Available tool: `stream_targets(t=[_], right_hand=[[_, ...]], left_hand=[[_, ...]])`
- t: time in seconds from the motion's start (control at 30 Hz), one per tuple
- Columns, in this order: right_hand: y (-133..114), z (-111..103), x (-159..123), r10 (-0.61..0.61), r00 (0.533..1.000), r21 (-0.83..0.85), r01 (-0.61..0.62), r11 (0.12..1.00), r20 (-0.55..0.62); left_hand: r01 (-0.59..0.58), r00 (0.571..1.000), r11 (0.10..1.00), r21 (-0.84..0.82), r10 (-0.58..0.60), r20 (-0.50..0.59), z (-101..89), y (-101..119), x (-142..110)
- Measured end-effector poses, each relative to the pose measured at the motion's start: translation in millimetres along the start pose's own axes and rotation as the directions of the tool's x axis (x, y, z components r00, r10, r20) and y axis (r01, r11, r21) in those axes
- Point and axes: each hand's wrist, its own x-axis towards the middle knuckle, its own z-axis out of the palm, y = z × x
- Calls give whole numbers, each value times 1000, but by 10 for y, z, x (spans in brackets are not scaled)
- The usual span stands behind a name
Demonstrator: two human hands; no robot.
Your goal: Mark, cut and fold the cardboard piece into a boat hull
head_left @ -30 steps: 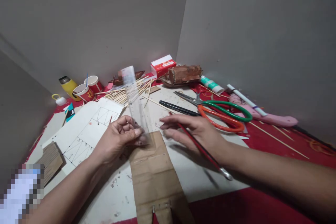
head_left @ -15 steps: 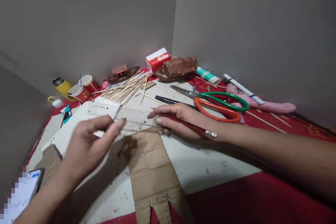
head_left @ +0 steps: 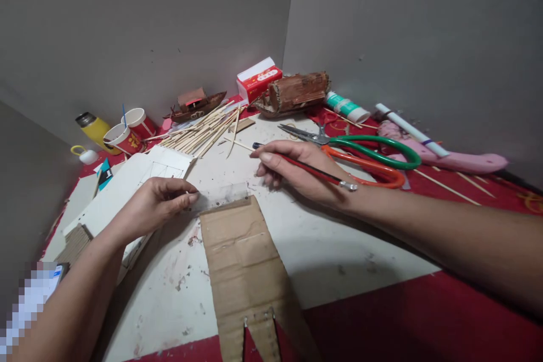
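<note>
My left hand pinches the left end of a clear plastic ruler, which lies flat near the far edge of a brown cardboard piece. Pointed notches are cut into the near end of that cardboard. A red and black pencil rests in my right hand, between thumb and fingers, its metal-capped end towards my wrist. Beneath my left forearm is a white sheet with drawn lines. Large scissors with green and orange handles lie just beyond my right hand.
Bamboo sticks are heaped at the back. Behind them stand a small model boat, a larger brown model and a red box. Paper cups and a yellow bottle are at left. A pink-handled tool lies right.
The ruler has left my right hand and come down towards the cardboard's far edge, held by my left hand. My right hand has lifted slightly away with the pencil.
</note>
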Motion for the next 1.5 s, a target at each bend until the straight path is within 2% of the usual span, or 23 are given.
stream_targets(t=[0.1,0.33,0.8,1.13,1.33,1.5], right_hand=[[54,3,-3,75,997,60,-73,996,-25],[132,32,-47,95,994,95,-99,991,45],[118,36,-29,116,992,122,-121,985,53],[152,28,-28,87,995,90,-92,992,51],[111,48,-29,133,991,104,-135,985,26],[130,48,-24,109,993,96,-112,989,41]], left_hand=[[26,1000,998,-56,-26,-8,20,-76,31],[47,998,990,-134,-51,-24,133,-116,73],[49,994,998,-36,-52,-101,200,-130,121],[29,999,999,24,-28,-34,192,-184,115],[33,999,999,41,-32,-39,203,-186,132],[45,998,998,42,-43,-45,205,-182,138]])
